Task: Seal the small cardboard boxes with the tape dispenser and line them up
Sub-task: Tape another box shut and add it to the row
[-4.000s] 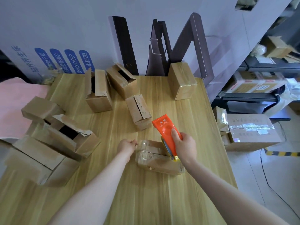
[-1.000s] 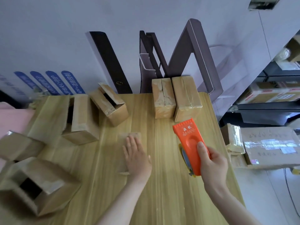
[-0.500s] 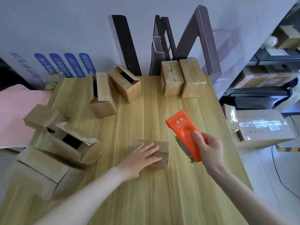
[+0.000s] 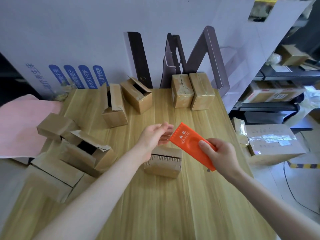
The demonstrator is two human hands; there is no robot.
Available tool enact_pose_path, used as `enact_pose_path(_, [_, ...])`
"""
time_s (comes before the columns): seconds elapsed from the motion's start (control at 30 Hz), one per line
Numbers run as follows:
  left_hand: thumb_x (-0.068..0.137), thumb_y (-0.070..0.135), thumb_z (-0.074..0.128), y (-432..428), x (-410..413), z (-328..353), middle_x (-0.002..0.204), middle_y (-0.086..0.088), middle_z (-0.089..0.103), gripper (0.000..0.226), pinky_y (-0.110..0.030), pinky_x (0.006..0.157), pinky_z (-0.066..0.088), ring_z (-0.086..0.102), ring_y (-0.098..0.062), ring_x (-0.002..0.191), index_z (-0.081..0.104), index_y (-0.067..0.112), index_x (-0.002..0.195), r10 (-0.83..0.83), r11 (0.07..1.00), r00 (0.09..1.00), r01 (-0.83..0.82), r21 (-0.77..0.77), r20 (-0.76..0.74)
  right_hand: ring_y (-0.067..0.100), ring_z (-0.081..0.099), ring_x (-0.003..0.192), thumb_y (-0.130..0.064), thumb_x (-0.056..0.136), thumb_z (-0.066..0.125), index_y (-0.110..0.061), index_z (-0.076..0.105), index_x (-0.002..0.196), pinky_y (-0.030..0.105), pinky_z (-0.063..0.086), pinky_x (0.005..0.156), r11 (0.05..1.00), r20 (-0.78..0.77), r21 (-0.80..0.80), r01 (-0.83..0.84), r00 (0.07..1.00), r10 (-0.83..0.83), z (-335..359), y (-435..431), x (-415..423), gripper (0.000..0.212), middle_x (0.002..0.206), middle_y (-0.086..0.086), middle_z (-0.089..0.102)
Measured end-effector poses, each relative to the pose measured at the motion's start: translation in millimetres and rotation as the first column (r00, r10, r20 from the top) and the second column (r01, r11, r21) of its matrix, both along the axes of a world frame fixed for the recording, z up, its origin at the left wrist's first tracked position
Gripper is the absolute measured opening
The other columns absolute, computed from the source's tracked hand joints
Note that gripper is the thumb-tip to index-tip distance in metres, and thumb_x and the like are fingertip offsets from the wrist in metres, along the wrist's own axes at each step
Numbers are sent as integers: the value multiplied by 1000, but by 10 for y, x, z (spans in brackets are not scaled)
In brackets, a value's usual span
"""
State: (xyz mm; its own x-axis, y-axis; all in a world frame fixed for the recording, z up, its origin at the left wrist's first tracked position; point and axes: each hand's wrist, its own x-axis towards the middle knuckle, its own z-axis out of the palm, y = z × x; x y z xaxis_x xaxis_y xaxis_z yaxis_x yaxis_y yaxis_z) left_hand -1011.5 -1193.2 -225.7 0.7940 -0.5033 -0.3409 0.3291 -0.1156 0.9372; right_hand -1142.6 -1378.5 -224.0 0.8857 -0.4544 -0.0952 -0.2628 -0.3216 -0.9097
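Fingers (image 4: 163,128) of the left hand (image 4: 152,138) are gathered at the toothed edge of the tape dispenser (image 4: 187,144), gripped by the right hand (image 4: 222,155) (pinched tape cannot be confirmed). Tape is probably being drawn, to be laid next across the box (image 4: 163,164) below.

A pink cloth (image 4: 20,125) lay beside the wooden table (image 4: 155,205); dark paper bags (image 4: 173,70) leaned against the white board (image 4: 86,32).
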Motion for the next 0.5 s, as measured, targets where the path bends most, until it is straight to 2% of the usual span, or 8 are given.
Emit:
enact_pose_path(0.07, [93,30,59,24,-20,95,85,3,75,18,-16,62,49,68,-8,79,73,18,93,9,999,998,-11,33,63,24,57,35,-33,89,67,-32,72,73,41,48,31,999,-3,-33,-19,1000,19,45,-4,32,16,47,0,60])
enact_pose_path(0.13, [92,21,62,42,-41,149,80,5,74,12,-16,63,49,66,-6,75,73,19,89,26,997,994,-33,68,102,25,59,37,-38,87,67,-37,71,75,43,49,31,997,-6,-60,-40,999,39,70,-8,68,13,52,0,63])
enact_pose_path(0.23, [93,20,61,75,-50,210,81,3,74,13,-26,75,53,65,-10,79,72,18,87,53,992,993,-63,106,103,26,61,39,-45,85,66,-38,70,77,47,49,33,989,-27,-118,-86,996,84,107,-18,101,12,56,2,66])
enact_pose_path(0.3, [95,25,58,93,-73,240,85,0,75,18,-27,79,53,66,-12,83,73,14,89,64,992,995,-71,100,77,26,61,39,-46,85,66,-33,70,75,47,49,33,987,-44,-125,-104,994,99,123,-22,123,17,56,2,65])
enact_pose_path(0.33, [95,27,57,88,-95,249,86,1,75,21,-24,77,52,66,-11,84,72,13,92,61,991,994,-72,116,92,25,60,38,-47,85,66,-30,70,73,44,49,33,984,-62,-139,-110,993,102,131,-18,136,21,56,1,65])
enact_pose_path(0.4, [97,28,54,64,-138,238,92,4,73,22,-20,79,49,65,-8,88,71,15,101,15,976,977,-60,209,214,17,59,34,-50,85,64,-28,67,68,33,46,31,967,-121,-222,-123,988,98,139,2,164,28,54,-2,64])
enact_pose_path(0.47, [98,28,53,39,-187,185,101,5,71,26,-24,87,47,63,-8,95,69,12,110,-34,951,944,-70,301,327,12,57,32,-52,86,62,-26,65,67,26,42,30,952,-163,-277,-130,983,87,133,40,181,32,53,-1,63])
enact_pose_path(0.5, [98,29,52,31,-210,152,100,4,69,28,-25,87,46,62,-9,94,69,10,109,-30,943,942,-84,322,333,13,57,32,-51,86,61,-24,65,67,27,43,31,952,-170,-275,-137,981,92,126,59,183,33,53,-1,63])
